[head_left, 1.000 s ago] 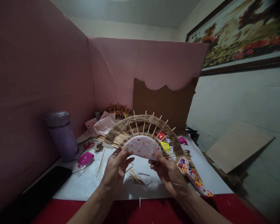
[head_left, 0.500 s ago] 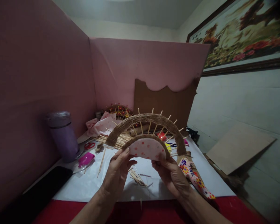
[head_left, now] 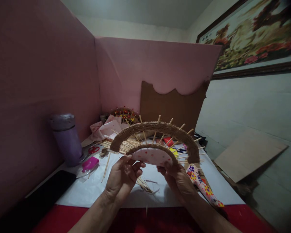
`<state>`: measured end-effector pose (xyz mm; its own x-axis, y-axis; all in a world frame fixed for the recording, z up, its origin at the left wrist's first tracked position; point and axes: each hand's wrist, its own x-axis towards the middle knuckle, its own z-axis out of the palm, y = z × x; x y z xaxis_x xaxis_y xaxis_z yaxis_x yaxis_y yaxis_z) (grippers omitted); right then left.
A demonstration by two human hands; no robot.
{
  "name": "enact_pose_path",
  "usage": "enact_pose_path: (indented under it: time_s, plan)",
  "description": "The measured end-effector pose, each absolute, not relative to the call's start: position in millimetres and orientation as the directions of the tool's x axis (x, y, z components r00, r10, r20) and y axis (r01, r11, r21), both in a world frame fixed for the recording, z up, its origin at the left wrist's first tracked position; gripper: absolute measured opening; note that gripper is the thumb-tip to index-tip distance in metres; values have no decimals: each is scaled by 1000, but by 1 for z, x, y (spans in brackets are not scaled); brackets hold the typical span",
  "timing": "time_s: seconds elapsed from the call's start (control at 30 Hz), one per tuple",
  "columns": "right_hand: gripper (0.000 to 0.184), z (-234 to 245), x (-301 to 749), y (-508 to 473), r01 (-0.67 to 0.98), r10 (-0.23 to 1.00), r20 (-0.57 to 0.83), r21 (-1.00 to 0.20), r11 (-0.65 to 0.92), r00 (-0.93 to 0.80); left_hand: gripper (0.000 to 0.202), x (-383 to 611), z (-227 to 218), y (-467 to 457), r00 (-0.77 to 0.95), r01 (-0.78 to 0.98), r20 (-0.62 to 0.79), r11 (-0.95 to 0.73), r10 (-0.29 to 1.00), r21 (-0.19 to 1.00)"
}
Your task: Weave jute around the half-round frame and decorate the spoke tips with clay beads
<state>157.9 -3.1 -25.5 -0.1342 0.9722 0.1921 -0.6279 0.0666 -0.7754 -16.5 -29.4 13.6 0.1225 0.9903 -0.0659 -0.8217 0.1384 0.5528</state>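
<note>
Between my two hands is a half-round craft fan, raised above the table. Its outer arch is wound in brown twine, and thin wooden sticks run through it from a smaller inner half-disc. Pale cloth with red dots covers that half-disc, edged in twine. My left hand pinches its lower left corner between thumb and fingers. At the lower right corner my right hand grips it, the fingertips partly hidden behind. Loose short sticks lie on the white table cover below.
A purple bottle and a black phone-like slab stand and lie at left. Red scissors and a magenta item in plastic are nearby. Behind are a decorated twine arch and cut cardboard. Flowered cloth lies at right.
The fan has tilted, its outer arch lower and turned a little to the right. Both hands keep their hold, and the left fingers have curled slightly. The view has shifted a little.
</note>
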Motion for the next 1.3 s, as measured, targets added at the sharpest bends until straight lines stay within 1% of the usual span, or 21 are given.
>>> enact_pose_path:
  time_s: [0.13,0.23,0.37,0.5,0.7,0.83,0.93,1.07,1.17,1.3]
  plan:
    - [31,-24,158,-5,-603,973,198,-793,90,-115,12,-19,11,-27,170,-858,-117,205,978,471]
    - [27,-23,158,-6,-554,974,199,-825,107,-107,12,-20,10,-27,178,-871,-107,207,978,446]
    - [25,-22,158,-7,-527,967,229,-838,140,-108,14,-20,10,-26,192,-880,-74,205,979,429]
    - [24,-22,158,-7,-512,960,250,-845,154,-123,15,-20,10,-26,198,-879,-72,209,978,428]
    - [28,-20,158,-9,-504,961,243,-851,146,-132,16,-22,8,-23,194,-882,-126,229,973,411]
    - [26,-21,158,-9,-474,973,196,-873,114,-125,16,-22,9,-24,195,-881,-145,239,970,409]
    - [26,-23,157,-7,-536,976,181,-840,89,-121,14,-20,11,-27,183,-888,-120,217,976,405]
    - [33,-25,158,-3,-638,971,183,-769,44,-154,14,-18,11,-29,178,-895,-74,193,981,402]
    - [33,-27,159,0,-654,972,170,-756,24,-161,12,-18,11,-29,177,-897,-36,177,983,405]
    - [26,-31,161,2,-648,976,159,-761,25,-149,12,-17,13,-28,187,-891,-36,185,982,415]
